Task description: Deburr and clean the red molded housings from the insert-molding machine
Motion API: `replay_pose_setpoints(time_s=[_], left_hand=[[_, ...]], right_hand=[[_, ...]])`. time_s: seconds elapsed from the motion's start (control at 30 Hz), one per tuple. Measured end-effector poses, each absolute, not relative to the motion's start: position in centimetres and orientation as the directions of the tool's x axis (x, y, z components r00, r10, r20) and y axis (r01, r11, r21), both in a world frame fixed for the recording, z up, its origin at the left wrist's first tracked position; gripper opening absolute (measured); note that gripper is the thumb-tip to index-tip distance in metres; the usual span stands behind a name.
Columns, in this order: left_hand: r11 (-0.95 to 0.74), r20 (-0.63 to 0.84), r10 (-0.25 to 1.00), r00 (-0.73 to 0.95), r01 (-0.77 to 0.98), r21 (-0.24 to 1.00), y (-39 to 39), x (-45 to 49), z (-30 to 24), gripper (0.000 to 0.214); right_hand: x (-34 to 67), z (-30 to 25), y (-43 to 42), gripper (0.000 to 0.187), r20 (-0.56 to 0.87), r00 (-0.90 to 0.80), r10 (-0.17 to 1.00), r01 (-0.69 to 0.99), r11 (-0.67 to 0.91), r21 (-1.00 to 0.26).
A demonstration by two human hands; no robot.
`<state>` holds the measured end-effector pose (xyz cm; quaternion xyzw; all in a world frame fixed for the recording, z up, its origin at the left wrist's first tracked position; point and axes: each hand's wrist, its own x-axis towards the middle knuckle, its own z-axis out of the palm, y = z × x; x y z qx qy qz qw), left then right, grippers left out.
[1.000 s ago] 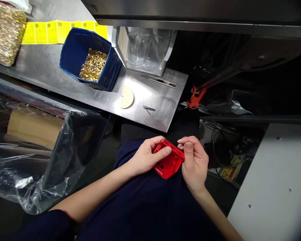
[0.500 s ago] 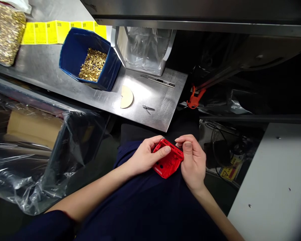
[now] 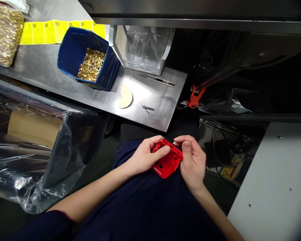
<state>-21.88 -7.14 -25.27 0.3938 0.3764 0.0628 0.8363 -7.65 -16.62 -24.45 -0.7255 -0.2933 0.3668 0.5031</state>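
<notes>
1. Red part: held off the bench, over the lap, just below the bench's near right corner. Its slotted rim faces up and away.
2. Left hand: closed around the part's left side, with the thumb lying across the top face.
3. Right hand: closed on the right edge, with thumb and forefinger pinched at the far right corner. I cannot tell whether a small piece sits between those fingertips.
4. Bench: bin of brass pieces toward the back edge. Tweezers and a half disc lie near the front edge. None is touched.
5. Assessment: the work at the corner appears fine and fingertip-led.
   - The left grip should, in my judgement, carry the part firmly while the right does only the pinching.
   - Turning the slots toward the eyes would help.
   - Anything dropped over the lap is likely lost in the cloth, so steadying the part closer to the bench would be safer.
</notes>
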Motion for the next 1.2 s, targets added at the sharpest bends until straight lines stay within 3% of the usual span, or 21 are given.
replay_pose_setpoints(time_s=[0.67, 0.87, 1.2], left_hand=[[0.691, -0.581, 0.401, 0.708, 0.183, 0.699, -7.25, -21.79, -25.33, 0.039], [0.698, -0.578, 0.409, 0.706, 0.167, 0.697, -7.2, -21.66, -25.32, 0.038], [0.725, -0.58, 0.399, 0.711, 0.143, 0.674, -7.24, -21.57, -25.45, 0.038]], right_hand=[[-7.66, -24.72, -16.69, 0.026, -0.202, 0.596, 0.777, 0.119, -0.334, -0.935], [-7.56, -24.63, -16.69, 0.026, -0.113, 0.618, 0.778, 0.249, -0.33, -0.91], [-7.61, -25.02, -16.77, 0.028, -0.123, 0.634, 0.763, 0.221, -0.332, -0.917]])
